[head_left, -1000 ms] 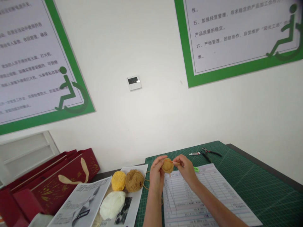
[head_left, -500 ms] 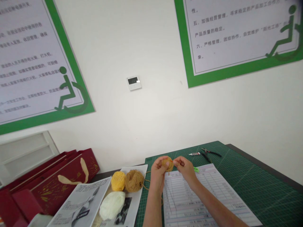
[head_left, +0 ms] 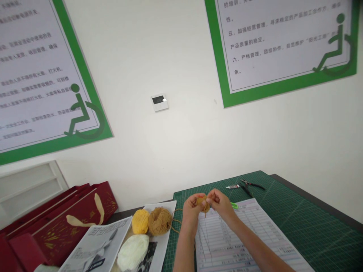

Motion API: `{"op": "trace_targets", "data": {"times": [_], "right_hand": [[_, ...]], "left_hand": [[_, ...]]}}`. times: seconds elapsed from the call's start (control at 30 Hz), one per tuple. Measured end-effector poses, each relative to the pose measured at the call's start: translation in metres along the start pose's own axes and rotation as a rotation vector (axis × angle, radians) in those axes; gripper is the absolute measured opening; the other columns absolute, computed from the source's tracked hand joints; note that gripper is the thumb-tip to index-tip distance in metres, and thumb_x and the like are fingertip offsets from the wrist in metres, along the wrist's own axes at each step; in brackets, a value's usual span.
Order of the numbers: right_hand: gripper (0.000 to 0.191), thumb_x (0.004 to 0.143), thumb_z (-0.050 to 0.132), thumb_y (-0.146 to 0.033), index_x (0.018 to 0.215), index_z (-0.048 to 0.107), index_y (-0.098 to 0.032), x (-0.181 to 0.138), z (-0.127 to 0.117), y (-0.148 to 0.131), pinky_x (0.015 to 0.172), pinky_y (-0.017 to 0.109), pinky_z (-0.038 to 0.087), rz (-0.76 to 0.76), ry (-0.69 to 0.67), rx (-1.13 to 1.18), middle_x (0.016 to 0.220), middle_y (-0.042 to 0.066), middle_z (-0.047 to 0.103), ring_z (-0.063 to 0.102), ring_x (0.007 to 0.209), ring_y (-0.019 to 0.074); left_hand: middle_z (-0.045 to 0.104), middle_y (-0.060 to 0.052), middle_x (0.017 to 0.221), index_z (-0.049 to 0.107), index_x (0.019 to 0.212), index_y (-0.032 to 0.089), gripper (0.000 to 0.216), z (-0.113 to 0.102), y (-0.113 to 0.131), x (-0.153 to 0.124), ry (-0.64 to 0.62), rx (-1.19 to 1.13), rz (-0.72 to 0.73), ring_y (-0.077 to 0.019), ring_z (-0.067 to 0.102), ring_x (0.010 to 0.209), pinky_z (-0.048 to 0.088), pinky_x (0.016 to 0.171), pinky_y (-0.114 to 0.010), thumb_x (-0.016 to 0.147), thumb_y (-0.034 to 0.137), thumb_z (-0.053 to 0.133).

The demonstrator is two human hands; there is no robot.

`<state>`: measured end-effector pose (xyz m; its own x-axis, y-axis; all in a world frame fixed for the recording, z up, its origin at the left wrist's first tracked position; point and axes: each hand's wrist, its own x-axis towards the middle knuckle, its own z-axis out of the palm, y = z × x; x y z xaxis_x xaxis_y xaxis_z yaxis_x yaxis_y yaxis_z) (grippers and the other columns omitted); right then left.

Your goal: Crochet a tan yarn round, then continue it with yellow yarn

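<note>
A small round piece of tan crochet [head_left: 205, 207] is pinched between the thumb and fingers of my left hand [head_left: 191, 208]. A little red shows at its top edge; what it belongs to I cannot make out. My right hand [head_left: 221, 204] is closed in a pinch at the piece's right edge, its fingertips hiding whatever they hold. Tan yarn [head_left: 176, 221] runs behind my left wrist towards a tan yarn ball [head_left: 160, 221]. Beside that ball sit a yellow yarn ball [head_left: 140, 221] and a cream yarn ball [head_left: 133, 252].
Under my hands lie a printed form [head_left: 241, 241] and a green cutting mat [head_left: 283, 211]. Pliers [head_left: 253, 184], a small tube [head_left: 233, 186] and a bright green item [head_left: 234, 205] lie beyond. Dark red gift bags [head_left: 76, 223] and a printed sheet [head_left: 99, 241] are at left.
The crochet piece has turned and more of it is covered by my fingers. My right fingertips have come closer to it, and less of the red shows between the hands.
</note>
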<state>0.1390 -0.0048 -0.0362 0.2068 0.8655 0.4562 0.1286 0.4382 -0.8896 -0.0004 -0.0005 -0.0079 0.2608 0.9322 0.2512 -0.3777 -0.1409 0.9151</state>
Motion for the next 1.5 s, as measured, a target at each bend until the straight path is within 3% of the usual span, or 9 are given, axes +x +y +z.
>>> {"op": "trace_targets", "data": {"times": [0.13, 0.57, 0.9, 1.07, 1.33, 1.5], "right_hand": [[0.015, 0.077, 0.056, -0.034, 0.076, 0.055, -0.020, 0.001, 0.000, 0.004, 0.046, 0.024, 0.041, 0.020, -0.016, 0.061, 0.056, -0.004, 0.055, 0.051, 0.044, 0.0116], [0.018, 0.072, 0.057, -0.037, 0.071, 0.057, -0.019, -0.004, 0.003, 0.003, 0.041, 0.022, 0.040, 0.062, -0.036, -0.035, 0.052, -0.003, 0.057, 0.052, 0.043, 0.0118], [0.023, 0.073, 0.056, -0.042, 0.067, 0.052, -0.020, -0.004, 0.007, 0.001, 0.039, 0.022, 0.036, 0.053, -0.052, -0.010, 0.053, -0.002, 0.059, 0.052, 0.040, 0.0118], [0.023, 0.076, 0.054, -0.040, 0.066, 0.051, -0.020, -0.004, 0.011, 0.007, 0.043, 0.023, 0.037, 0.015, -0.037, -0.020, 0.050, -0.004, 0.054, 0.050, 0.040, 0.0115], [0.024, 0.079, 0.053, -0.041, 0.069, 0.054, -0.020, -0.003, 0.009, 0.013, 0.049, 0.024, 0.040, -0.043, -0.018, -0.102, 0.060, 0.000, 0.060, 0.055, 0.049, 0.0135], [0.025, 0.078, 0.054, -0.043, 0.068, 0.052, -0.020, -0.002, 0.012, 0.013, 0.044, 0.023, 0.039, 0.011, -0.016, -0.046, 0.055, -0.003, 0.057, 0.052, 0.043, 0.0117]], "left_hand": [[0.072, -0.006, 0.075, 0.073, 0.083, 0.013, 0.028, -0.005, -0.002, 0.003, 0.082, -0.037, 0.030, -0.0148, 0.061, 0.065, 0.046, 0.064, -0.027, 0.057, 0.018, 0.082], [0.071, -0.008, 0.073, 0.074, 0.080, 0.011, 0.035, -0.011, 0.000, 0.006, 0.163, -0.024, 0.037, -0.0157, 0.061, 0.063, 0.045, 0.063, -0.028, 0.052, 0.027, 0.086], [0.071, -0.008, 0.068, 0.074, 0.078, 0.011, 0.036, -0.016, -0.001, 0.007, 0.156, -0.024, 0.011, -0.0158, 0.061, 0.059, 0.045, 0.061, -0.028, 0.051, 0.033, 0.087], [0.070, -0.007, 0.068, 0.075, 0.078, 0.012, 0.035, -0.016, -0.007, 0.009, 0.132, -0.006, 0.025, -0.0159, 0.061, 0.061, 0.045, 0.062, -0.028, 0.053, 0.033, 0.086], [0.070, -0.007, 0.071, 0.075, 0.081, 0.013, 0.033, -0.015, -0.013, 0.010, 0.099, 0.091, 0.026, -0.0164, 0.060, 0.063, 0.046, 0.062, -0.028, 0.056, 0.032, 0.084], [0.069, -0.005, 0.072, 0.072, 0.091, 0.014, 0.037, -0.015, -0.014, 0.009, 0.111, 0.042, 0.060, -0.0144, 0.060, 0.061, 0.046, 0.061, -0.026, 0.058, 0.028, 0.083]]}}
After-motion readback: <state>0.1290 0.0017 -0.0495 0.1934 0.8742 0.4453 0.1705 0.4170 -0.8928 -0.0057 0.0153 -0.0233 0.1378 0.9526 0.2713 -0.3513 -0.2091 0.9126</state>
